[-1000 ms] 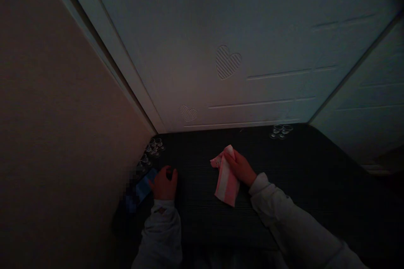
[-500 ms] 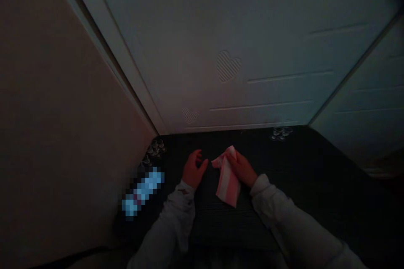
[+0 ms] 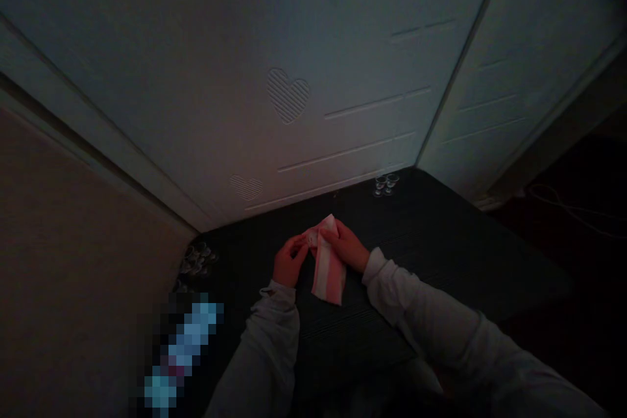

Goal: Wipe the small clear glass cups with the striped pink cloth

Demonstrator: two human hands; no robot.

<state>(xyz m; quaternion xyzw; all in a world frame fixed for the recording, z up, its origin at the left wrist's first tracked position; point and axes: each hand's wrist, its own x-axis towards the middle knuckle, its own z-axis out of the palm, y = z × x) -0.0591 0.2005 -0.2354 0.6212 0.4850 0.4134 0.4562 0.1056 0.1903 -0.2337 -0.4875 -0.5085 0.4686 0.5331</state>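
Observation:
A pink-and-white striped cloth [image 3: 329, 272] hangs above the dark table, its lower part draping down in a folded strip. My right hand [image 3: 347, 247] is closed on the cloth's upper part, thumb on the near side. At the cloth's left end, the fingers of my left hand [image 3: 290, 261] pinch its edge. Whether something small sits inside the cloth between my hands, I cannot tell in the dim light. Two small stemmed glasses [image 3: 386, 185] stand by the back panel to the right. Several more small glasses [image 3: 196, 258] cluster at the table's left edge.
The dark table [image 3: 441, 261] meets a white panel [image 3: 343, 98] with embossed hearts at the back. A beige surface [image 3: 73, 261] rises on the left. A bright pixelated object [image 3: 183, 346] lies front left. A thin cord [image 3: 563, 206] shows far right.
My left hand has come over to the cloth and taken hold of its left end. The right hand keeps its grip. The head view has turned right and tilted.

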